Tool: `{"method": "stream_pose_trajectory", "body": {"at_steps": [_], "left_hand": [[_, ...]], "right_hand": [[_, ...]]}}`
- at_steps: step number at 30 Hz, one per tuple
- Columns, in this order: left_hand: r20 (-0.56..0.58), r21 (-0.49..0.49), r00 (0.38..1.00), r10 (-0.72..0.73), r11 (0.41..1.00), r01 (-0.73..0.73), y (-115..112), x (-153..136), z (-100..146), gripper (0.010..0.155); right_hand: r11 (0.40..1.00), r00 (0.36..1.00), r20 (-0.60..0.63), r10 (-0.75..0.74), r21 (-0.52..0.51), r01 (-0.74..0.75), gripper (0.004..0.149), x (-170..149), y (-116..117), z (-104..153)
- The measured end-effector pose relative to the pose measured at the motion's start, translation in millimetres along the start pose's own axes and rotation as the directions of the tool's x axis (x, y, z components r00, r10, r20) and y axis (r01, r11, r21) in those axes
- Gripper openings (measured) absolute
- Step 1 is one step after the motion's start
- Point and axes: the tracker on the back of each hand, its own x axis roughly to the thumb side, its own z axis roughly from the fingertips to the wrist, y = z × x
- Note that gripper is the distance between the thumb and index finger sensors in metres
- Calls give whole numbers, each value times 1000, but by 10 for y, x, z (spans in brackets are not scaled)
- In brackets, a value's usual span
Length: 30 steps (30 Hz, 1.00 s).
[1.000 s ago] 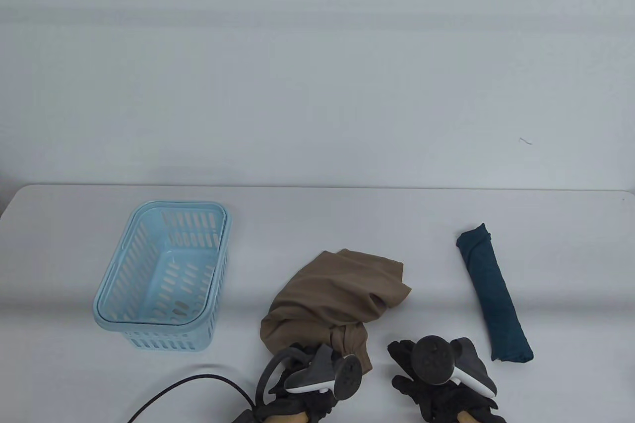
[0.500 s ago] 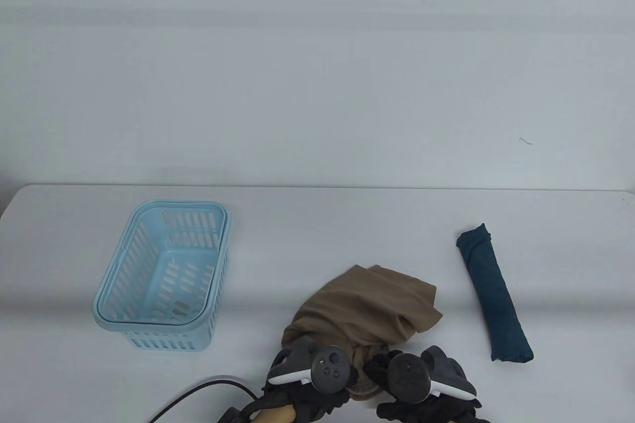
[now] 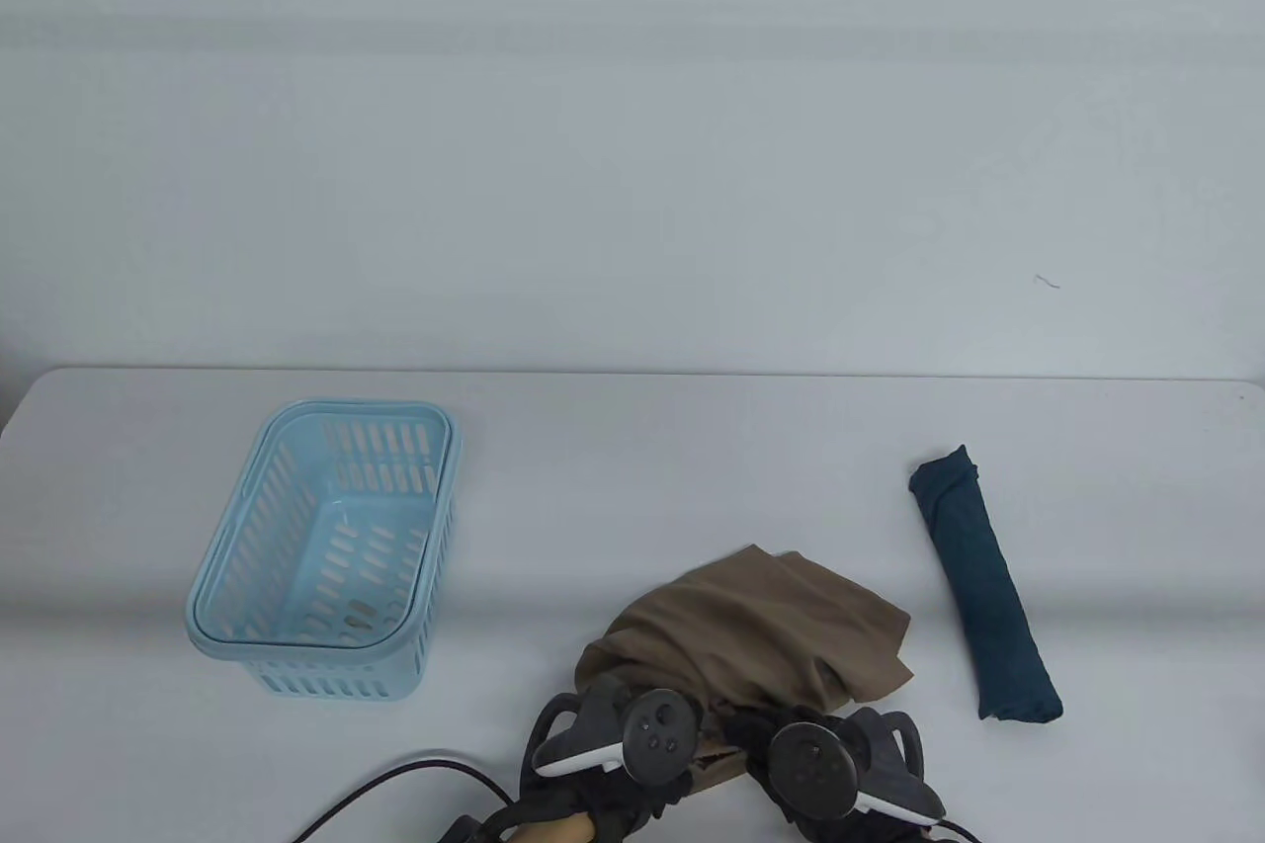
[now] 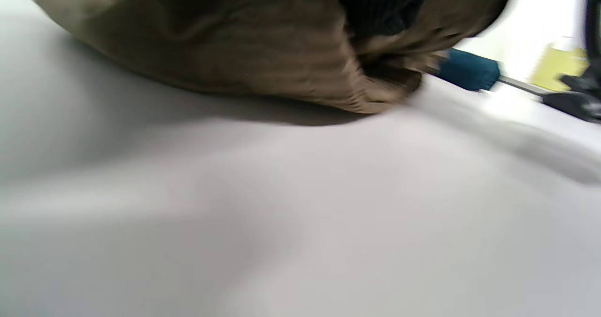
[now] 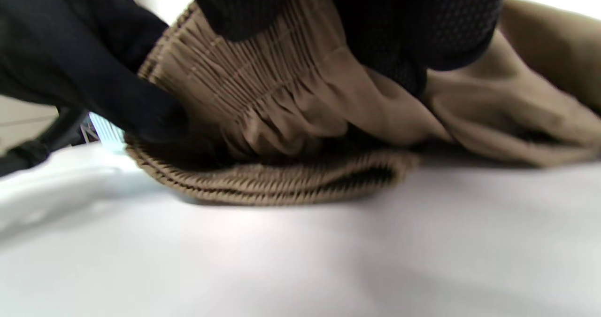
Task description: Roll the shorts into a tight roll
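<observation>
The brown shorts [image 3: 761,626] lie crumpled near the table's front edge. Both gloved hands grip the bunched elastic waistband at the near end. My left hand [image 3: 632,744] is at the left of the waistband and my right hand [image 3: 791,754] at the right. The right wrist view shows the gathered waistband [image 5: 263,119] held between my right fingers [image 5: 422,30] and the left hand's fingers [image 5: 94,73]. The left wrist view shows the shorts [image 4: 235,49] low on the table, blurred.
A light blue slotted basket [image 3: 247,507] stands at the left of the white table [image 3: 632,448]. A dark teal rolled garment [image 3: 983,586] lies at the right, also seen in the left wrist view [image 4: 469,70]. A black cable [image 3: 395,779] trails at the front left.
The shorts slid right and toward the front edge. My right hand moved left and took hold of the waistband beside my left hand.
</observation>
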Motion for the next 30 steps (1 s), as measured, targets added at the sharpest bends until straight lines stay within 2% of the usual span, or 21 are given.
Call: {"method": "stream_pose_trajectory", "body": {"at_steps": [6,9,12,17,28,30], "left_hand": [[-157,210,982,103,975,-68,250,-316,80,75],[-196,272,980,42,962,13,324,-476,127,75],[-232,292,973,2,954,67,328,-604,160,73],[-238,296,969,72,955,1,282,-712,166,59],[-215,330,971,109,943,-33,459,-682,150,52],[-206,384,973,109,923,-22,551,-664,167,50]], "right_hand": [[984,994,59,-88,-148,96,46,79,-272,103],[972,988,73,-138,-181,149,46,86,-372,150],[956,978,80,-195,-208,208,46,63,-448,192],[940,971,54,-235,-241,241,46,-31,-523,214],[912,937,-170,-306,-334,238,45,-487,-600,220],[895,917,-199,-346,-365,258,45,-549,-668,222]]}}
